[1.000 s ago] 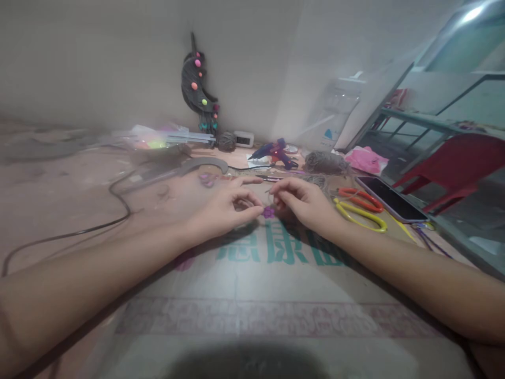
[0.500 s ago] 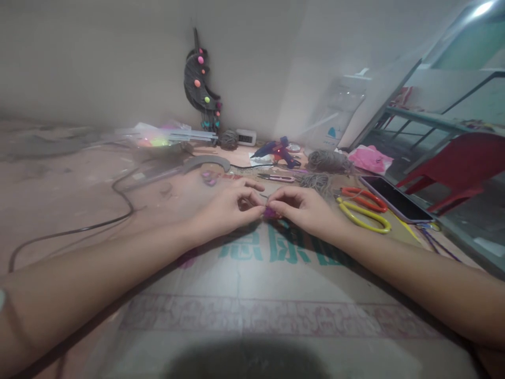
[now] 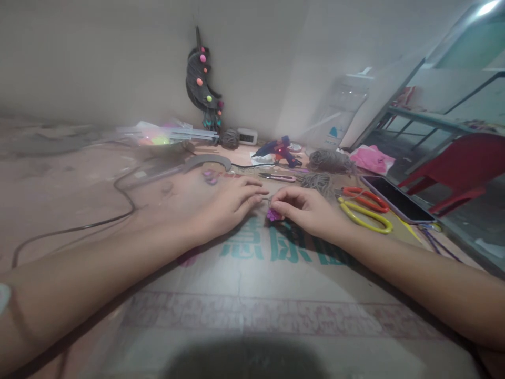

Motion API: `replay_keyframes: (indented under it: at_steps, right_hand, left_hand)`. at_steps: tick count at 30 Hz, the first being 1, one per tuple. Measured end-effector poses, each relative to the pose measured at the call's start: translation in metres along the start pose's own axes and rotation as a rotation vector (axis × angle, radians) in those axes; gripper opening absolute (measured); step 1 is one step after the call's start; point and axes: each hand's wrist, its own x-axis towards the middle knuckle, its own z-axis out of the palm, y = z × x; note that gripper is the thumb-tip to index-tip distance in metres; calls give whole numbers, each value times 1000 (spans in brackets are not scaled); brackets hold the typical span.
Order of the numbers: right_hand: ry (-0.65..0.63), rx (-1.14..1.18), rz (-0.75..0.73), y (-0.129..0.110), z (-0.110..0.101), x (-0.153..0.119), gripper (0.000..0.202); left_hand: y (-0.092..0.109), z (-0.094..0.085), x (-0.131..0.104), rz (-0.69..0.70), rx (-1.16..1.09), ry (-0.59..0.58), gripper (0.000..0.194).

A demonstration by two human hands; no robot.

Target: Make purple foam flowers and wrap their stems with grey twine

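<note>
A small purple flower-like piece (image 3: 273,214) hangs below the fingertips of my right hand (image 3: 310,209), which pinches it between thumb and index finger. My left hand (image 3: 236,204) is just to the left, palm down, its thumb and index finger together on what looks like a short end of grey yarn (image 3: 267,198) running toward the right fingertips. Both hands are low over a printed cardboard sheet (image 3: 221,284). Beyond them a pair of thread snips (image 3: 277,177) lies beside a loose bundle of grey yarn (image 3: 316,182).
Pliers with red and yellow handles (image 3: 366,217) and a phone (image 3: 397,200) lie at right. Behind stand a glue gun (image 3: 278,149), a grey yarn skein (image 3: 332,160) and a plastic bottle (image 3: 342,113). A decorated grey crescent (image 3: 197,84) leans on the wall. A black cable (image 3: 84,228) crosses the left.
My left fingers have come off the purple piece, flattened and shifted slightly left. The purple piece now shows more fully under my right fingertips, which have barely moved.
</note>
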Motion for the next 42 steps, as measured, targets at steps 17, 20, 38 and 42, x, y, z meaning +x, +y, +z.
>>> replay_keyframes:
  at_steps: [17, 20, 38, 42]
  right_hand:
    - [-23, 16, 18, 1, 1, 0, 19]
    - [-15, 30, 26, 1, 3, 1, 19]
    - [-5, 5, 27, 5, 2, 3, 22]
    - [-24, 27, 56, 6, 3, 3, 22]
  left_hand:
    - [5, -4, 2, 27, 83, 25, 14]
    - [4, -4, 1, 50, 85, 62, 16]
    - [4, -2, 2, 60, -31, 67, 11]
    - [2, -1, 0, 160, 50, 150, 7]
